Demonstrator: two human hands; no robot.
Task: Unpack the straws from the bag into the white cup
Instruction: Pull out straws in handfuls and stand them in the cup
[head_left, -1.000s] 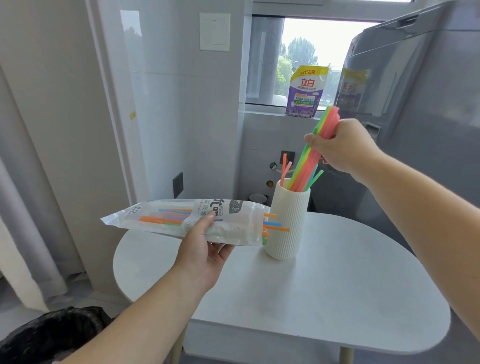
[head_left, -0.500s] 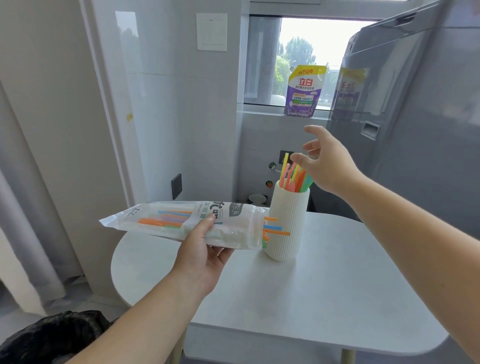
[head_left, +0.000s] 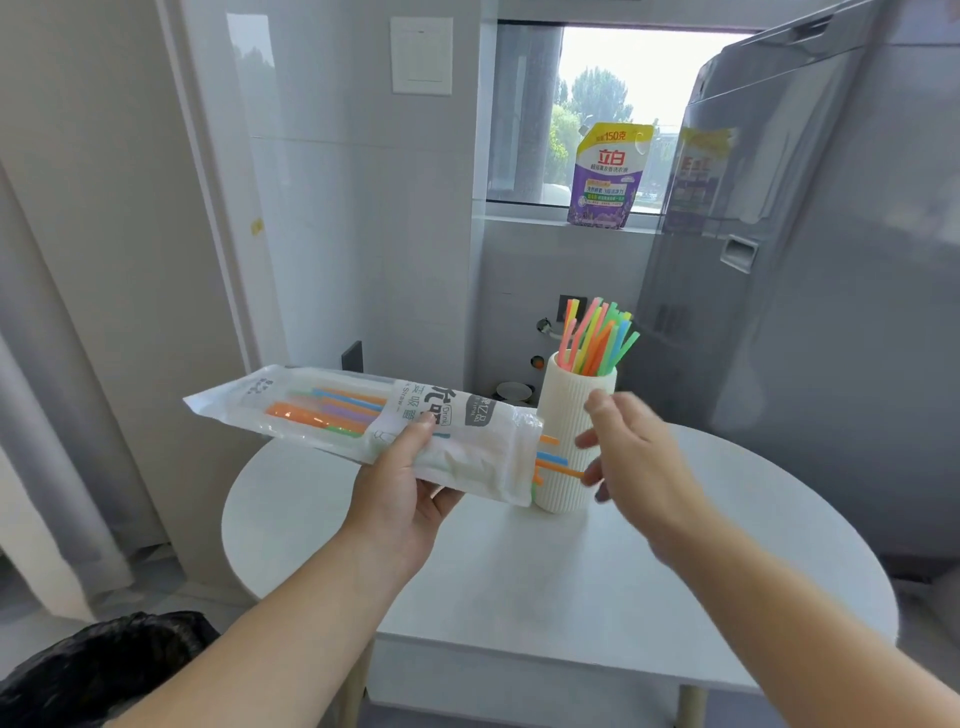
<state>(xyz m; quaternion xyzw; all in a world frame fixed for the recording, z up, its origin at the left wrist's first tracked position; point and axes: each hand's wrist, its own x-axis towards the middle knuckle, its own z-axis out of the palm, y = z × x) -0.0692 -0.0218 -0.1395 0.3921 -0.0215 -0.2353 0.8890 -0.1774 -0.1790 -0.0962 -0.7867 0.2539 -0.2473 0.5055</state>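
A: Small room, round white table (head_left: 519, 597) under a window. Hands?

B: Left hand (head_left: 400, 493) grips the bag (head_left: 363, 421) from below, thumb on top, fingers curled under. The bag is held level above the table's left side, its open mouth against the white cup (head_left: 566, 431).

A: Right?

B: Right hand (head_left: 634, 462) is spread open and holds nothing. It is blurred, in front of the cup's right side. An orange straw tip reaches its fingers; contact cannot be told.

A: Straws?

B: A fan of straws in the cup (head_left: 597, 338), standing up and leaning right. A few loose ends (head_left: 553, 460) poke out of the bag mouth across the cup's front. More straws inside the bag (head_left: 327, 410), toward its sealed end.

A: Anything in the way?

B: The cup stands just behind the bag mouth, so the poking ends lie across its ribbed wall. The right hand covers part of the cup.

A: Around?

B: Purple detergent pouch (head_left: 608, 176) upright on the sill. Large grey appliance (head_left: 831, 312) at right, close to the table's edge. A tap (head_left: 544, 327) on the wall behind the cup. White wall plate (head_left: 421, 54) high up. Black bin liner (head_left: 93, 670) low left.
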